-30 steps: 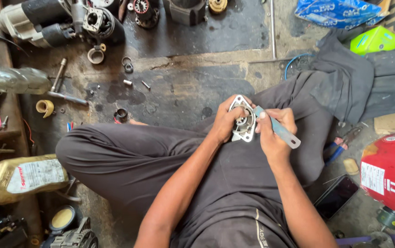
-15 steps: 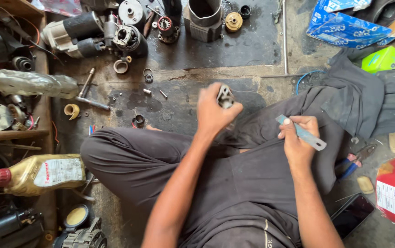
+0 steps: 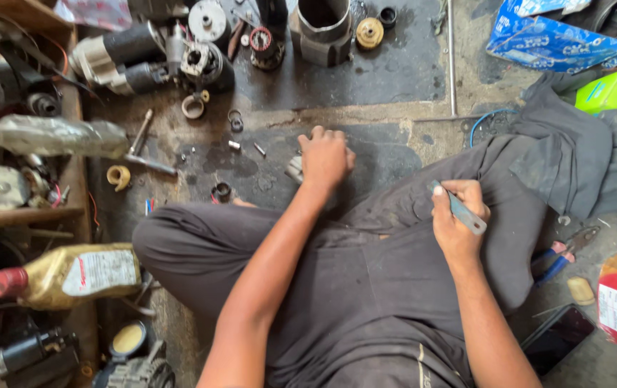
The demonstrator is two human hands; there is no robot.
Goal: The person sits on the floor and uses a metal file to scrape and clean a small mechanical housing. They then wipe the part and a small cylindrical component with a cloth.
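From the head view, we see our left hand (image 3: 325,158) at upper centre of the frame, palm down, fingers curled over a small metal part (image 3: 295,169) resting on the dark floor mat (image 3: 387,79). Our right hand (image 3: 454,219), right of centre, grips a grey flat tool (image 3: 462,212) above the lap.

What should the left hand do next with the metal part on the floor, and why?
Probably let go and draw back toward the lap. The left hand lies palm down on the small metal part, which already sits on the dark floor mat, so it seems placed. The right hand holds the grey tool over the lap, apart from that part.
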